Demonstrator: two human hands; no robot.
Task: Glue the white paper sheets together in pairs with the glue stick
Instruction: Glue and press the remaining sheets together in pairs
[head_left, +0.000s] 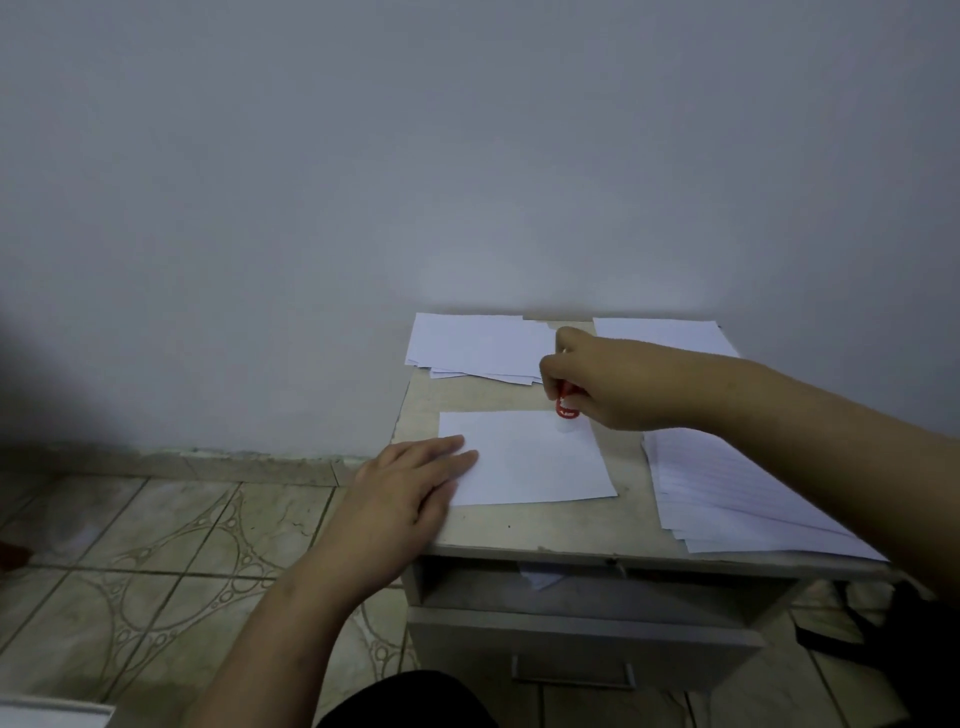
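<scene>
A single white sheet (530, 457) lies flat in the middle of a small grey cabinet top (519, 530). My left hand (410, 483) rests flat on the sheet's left edge, fingers straight. My right hand (597, 384) grips a red glue stick (565, 408) and holds its tip down on the sheet's far right corner. Most of the stick is hidden inside my fist.
A loose pile of white sheets (478, 345) sits at the back left of the top. Another stack (737, 499) lies along the right side under my right forearm, with more sheets (670, 335) at the back right. A drawer (576, 644) is below. Tiled floor lies to the left.
</scene>
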